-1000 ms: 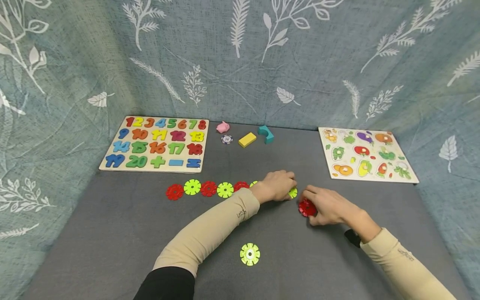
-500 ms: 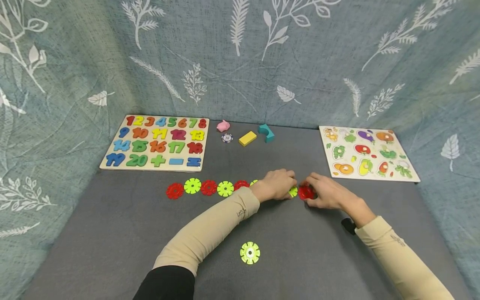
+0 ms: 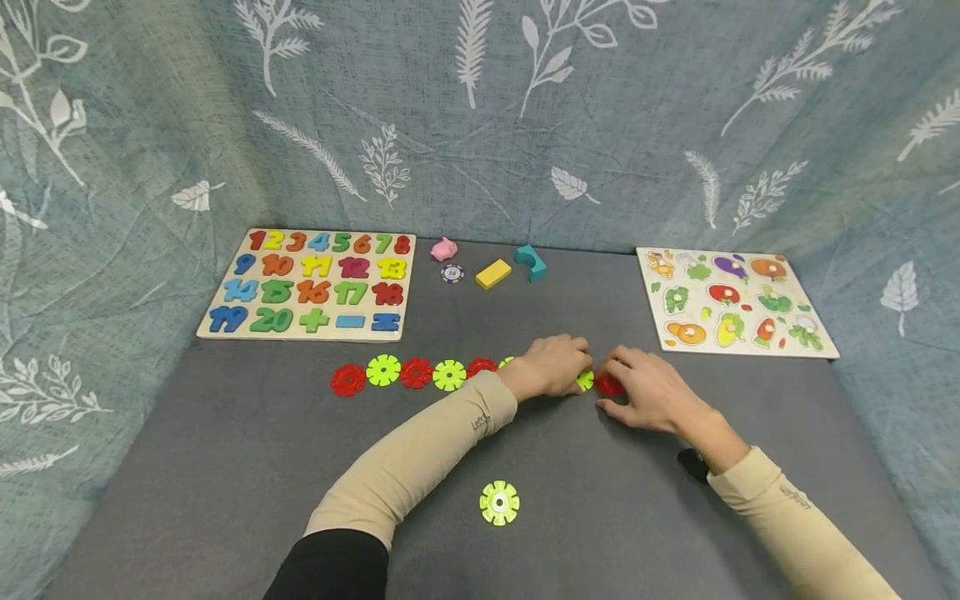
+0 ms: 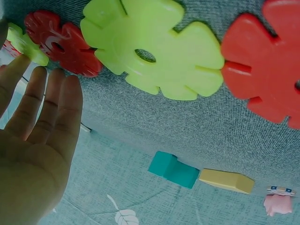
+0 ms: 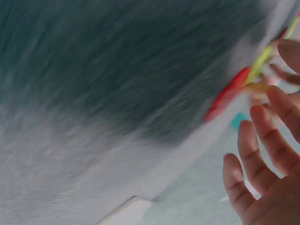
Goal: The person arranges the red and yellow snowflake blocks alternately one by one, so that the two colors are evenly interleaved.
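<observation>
Red and yellow-green flower-shaped discs form a row across the table, starting with a red disc (image 3: pixel 348 380) on the left. My left hand (image 3: pixel 553 367) lies over the row's right part, fingers fairly straight, fingertips at a yellow-green disc (image 3: pixel 585 380). Its palm covers part of the row in the head view. The last red disc (image 3: pixel 608 384) sits beside that yellow-green one. My right hand (image 3: pixel 651 392) is just right of it, fingers spread and loosely bent; in the right wrist view a gap shows between those fingers and the red disc (image 5: pixel 227 93).
A single yellow-green disc (image 3: pixel 498 502) lies nearer the front. Behind the row are a number puzzle board (image 3: pixel 300 337), a pink pig (image 3: pixel 444 249), a poker chip (image 3: pixel 452 273), a yellow block (image 3: pixel 493 274), a teal arch block (image 3: pixel 531 263) and a vegetable puzzle board (image 3: pixel 750 348).
My right hand brought the red disc up and back to the row's right end, beside the yellow-green disc, then let go of it. My left hand stayed in place.
</observation>
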A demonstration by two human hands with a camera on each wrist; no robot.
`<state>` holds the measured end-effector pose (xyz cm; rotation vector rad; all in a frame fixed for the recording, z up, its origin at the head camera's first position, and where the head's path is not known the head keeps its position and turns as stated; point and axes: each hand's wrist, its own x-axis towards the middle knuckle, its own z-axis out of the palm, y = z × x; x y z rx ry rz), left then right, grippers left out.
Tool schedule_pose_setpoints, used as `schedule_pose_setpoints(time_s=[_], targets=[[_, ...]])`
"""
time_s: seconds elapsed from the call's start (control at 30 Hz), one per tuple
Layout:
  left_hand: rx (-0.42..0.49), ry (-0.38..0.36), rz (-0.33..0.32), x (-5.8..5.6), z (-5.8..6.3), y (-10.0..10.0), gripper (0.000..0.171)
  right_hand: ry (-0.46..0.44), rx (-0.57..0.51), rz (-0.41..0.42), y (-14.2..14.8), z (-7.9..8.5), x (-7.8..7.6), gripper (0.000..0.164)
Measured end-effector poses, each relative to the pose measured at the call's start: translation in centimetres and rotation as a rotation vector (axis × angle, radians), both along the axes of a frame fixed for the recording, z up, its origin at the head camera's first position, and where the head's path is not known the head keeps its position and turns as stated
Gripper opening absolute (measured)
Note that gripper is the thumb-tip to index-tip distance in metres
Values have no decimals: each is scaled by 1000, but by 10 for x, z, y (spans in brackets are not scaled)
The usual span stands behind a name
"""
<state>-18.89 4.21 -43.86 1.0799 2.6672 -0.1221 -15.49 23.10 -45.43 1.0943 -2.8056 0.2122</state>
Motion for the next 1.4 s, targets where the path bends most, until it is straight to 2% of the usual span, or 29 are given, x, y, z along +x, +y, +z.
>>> schedule_pose_setpoints(time_s=[0.07, 0.17, 0.27, 0.43, 0.6, 0.73, 0.9, 1.2, 1.4], targets=[[3, 0, -1, 0, 0, 0, 40, 56, 1, 37, -5, 2, 8, 32], [9, -1, 0, -1, -1, 1, 40, 67, 4, 123, -15, 6, 22, 29], [15, -3, -3, -3, -1, 0, 41, 23, 7, 244, -29, 6, 38, 29], [34, -18, -3, -5, -1, -1, 42, -66, 47, 431, -61, 1, 63, 40], [54, -18, 0, -6, 2, 1, 43, -94, 116, 552, -89, -4, 77, 50], [57, -10, -3, -6, 4, 3, 46, -73, 175, 580, -106, -5, 80, 56], [31, 12, -1, -7, 6, 8, 44, -55, 221, 610, -123, -3, 82, 57], [-1, 55, -24, -9, 5, 33, 46, -77, 323, 626, -137, 5, 86, 54], [-1, 85, -56, -10, 3, 47, 43, -91, 339, 637, -141, 9, 89, 53]])
